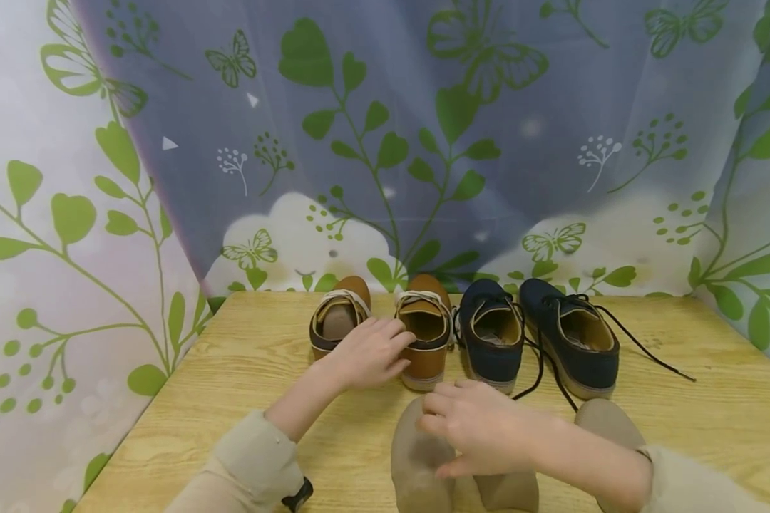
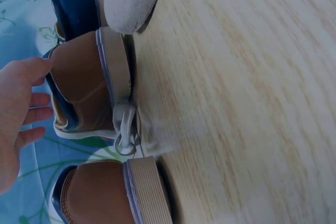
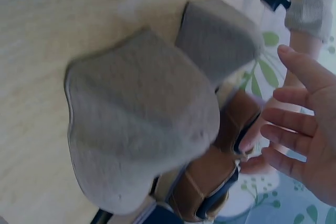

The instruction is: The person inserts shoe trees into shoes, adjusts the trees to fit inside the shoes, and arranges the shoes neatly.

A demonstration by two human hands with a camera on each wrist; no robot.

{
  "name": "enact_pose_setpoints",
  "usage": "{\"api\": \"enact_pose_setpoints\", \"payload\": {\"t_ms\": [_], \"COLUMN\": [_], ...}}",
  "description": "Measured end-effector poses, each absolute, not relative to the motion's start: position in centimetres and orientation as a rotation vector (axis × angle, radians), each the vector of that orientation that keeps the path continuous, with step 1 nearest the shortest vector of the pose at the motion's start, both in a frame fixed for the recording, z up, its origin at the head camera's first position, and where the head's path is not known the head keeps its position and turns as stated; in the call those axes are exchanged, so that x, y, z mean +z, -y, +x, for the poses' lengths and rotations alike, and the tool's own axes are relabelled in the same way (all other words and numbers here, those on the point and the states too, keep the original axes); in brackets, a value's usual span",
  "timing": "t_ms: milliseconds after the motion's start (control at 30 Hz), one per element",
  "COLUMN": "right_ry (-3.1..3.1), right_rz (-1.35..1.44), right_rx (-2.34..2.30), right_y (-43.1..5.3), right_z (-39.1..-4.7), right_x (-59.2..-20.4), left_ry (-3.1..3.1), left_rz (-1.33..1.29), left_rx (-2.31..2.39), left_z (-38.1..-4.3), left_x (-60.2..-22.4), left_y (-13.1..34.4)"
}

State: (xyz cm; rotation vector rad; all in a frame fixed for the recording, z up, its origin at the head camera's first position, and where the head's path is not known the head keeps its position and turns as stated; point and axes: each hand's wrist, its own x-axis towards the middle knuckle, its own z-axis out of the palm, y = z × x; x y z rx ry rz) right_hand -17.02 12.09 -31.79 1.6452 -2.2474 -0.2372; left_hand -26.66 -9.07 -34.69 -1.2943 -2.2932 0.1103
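Observation:
A brown shoe with pale laces stands heel toward me, its dark opening showing. My left hand is at its collar; in the left wrist view the thumb reaches the collar edge and the fingers are loosely extended beside it. Left of it stands its pair, another brown shoe, with a beige filler in its opening. My right hand hovers over a beige, fabric-covered shoe insert. Its fingers are spread, holding nothing.
Two navy shoes with black laces stand to the right of the brown pair. More beige inserts lie near the front of the wooden table. A leaf-patterned cloth hangs behind the table.

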Motion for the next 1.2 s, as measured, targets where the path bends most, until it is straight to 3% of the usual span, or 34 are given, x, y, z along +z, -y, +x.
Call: {"api": "enact_pose_setpoints", "payload": {"t_ms": [400,967,1200], "right_ry": [2.155,2.016,2.053], "right_rz": [1.563,1.430,1.402], "right_rx": [-0.292,-0.250,-0.274], "right_y": [-10.5,-9.5,-9.2], "right_z": [-14.7,-14.5,-14.5], "right_x": [-34.7,-38.7,-38.7], "left_ry": [2.401,2.390,2.355], "left_rz": [-1.301,-1.311,-1.311], "left_rx": [0.099,0.114,0.117], "left_z": [-26.6,-26.5,-26.6], "left_x": [-34.7,-34.9,-34.9], "left_y": [8.6,8.5,8.6]}}
